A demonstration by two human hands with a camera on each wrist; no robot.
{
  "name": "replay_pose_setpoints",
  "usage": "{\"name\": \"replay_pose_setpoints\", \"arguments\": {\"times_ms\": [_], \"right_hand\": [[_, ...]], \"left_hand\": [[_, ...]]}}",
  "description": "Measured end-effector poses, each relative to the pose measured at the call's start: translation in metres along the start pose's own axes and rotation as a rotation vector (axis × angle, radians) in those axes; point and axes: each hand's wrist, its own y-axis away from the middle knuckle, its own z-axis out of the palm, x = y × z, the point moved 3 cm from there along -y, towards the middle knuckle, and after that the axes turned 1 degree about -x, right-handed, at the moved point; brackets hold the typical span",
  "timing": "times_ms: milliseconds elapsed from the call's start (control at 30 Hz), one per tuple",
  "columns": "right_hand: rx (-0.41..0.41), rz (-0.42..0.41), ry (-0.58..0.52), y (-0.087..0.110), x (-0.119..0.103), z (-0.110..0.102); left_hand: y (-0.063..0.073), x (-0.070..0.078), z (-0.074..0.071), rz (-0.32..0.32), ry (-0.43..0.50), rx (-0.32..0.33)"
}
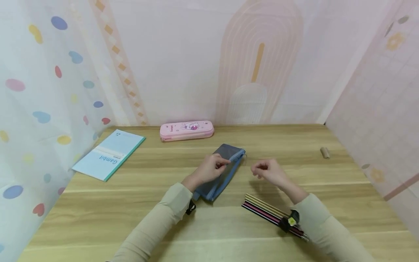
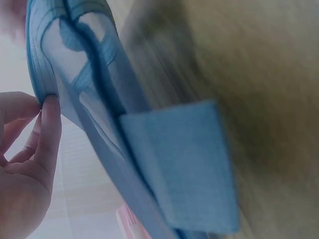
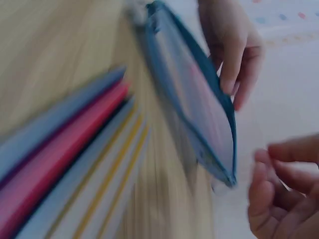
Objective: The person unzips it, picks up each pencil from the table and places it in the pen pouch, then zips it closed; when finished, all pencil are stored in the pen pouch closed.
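Observation:
A blue zip pencil pouch (image 1: 224, 176) with mesh sides lies in the middle of the table, its zipped mouth parted. My left hand (image 1: 212, 168) pinches the pouch's edge between thumb and fingertips, plain in the left wrist view. A square blue fabric tab (image 2: 179, 167) sticks out at the pouch's near end. To the right of the pouch, my right hand (image 1: 270, 173) is held above the table with curled fingers, and I see nothing in it. Several striped pencils (image 1: 265, 209) lie side by side below that hand, partly hidden by the black wrist strap.
A pink pencil case (image 1: 187, 131) lies at the back, by the patterned curtain. On the left is a light blue notebook (image 1: 109, 154). Near the right edge lies a small brown cylinder-like object (image 1: 325, 153). Curtains border the back and both sides.

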Motion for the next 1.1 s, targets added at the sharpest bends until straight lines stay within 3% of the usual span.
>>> {"name": "replay_pose_setpoints", "arguments": {"times_ms": [133,233,300,400,500,667,867,1100], "right_hand": [[-0.202,-0.151,0.290,0.030,0.008,-0.008],[-0.324,-0.139,0.406,0.056,0.016,-0.013],[-0.364,-0.103,0.454,0.071,0.021,-0.016],[-0.358,-0.083,0.502,0.088,0.025,-0.019],[-0.311,-0.115,0.522,0.096,0.029,-0.018],[-0.220,-0.161,0.499,0.097,0.034,-0.010],[-0.105,-0.158,0.485,0.099,0.040,-0.005],[-0.144,-0.105,0.346,0.096,0.045,-0.004]], "left_hand": [[0.002,0.001,0.001,0.000,-0.009,-0.008],[0.001,0.003,0.001,0.008,-0.009,-0.012],[0.000,0.004,0.001,0.007,-0.019,-0.016],[-0.001,0.005,0.001,0.001,-0.020,-0.030],[-0.001,0.005,-0.001,-0.027,0.009,-0.047],[-0.001,0.004,-0.004,-0.063,0.022,-0.051],[-0.003,0.003,-0.003,-0.050,0.014,-0.051],[-0.003,0.000,-0.001,-0.065,-0.005,-0.060]]}}
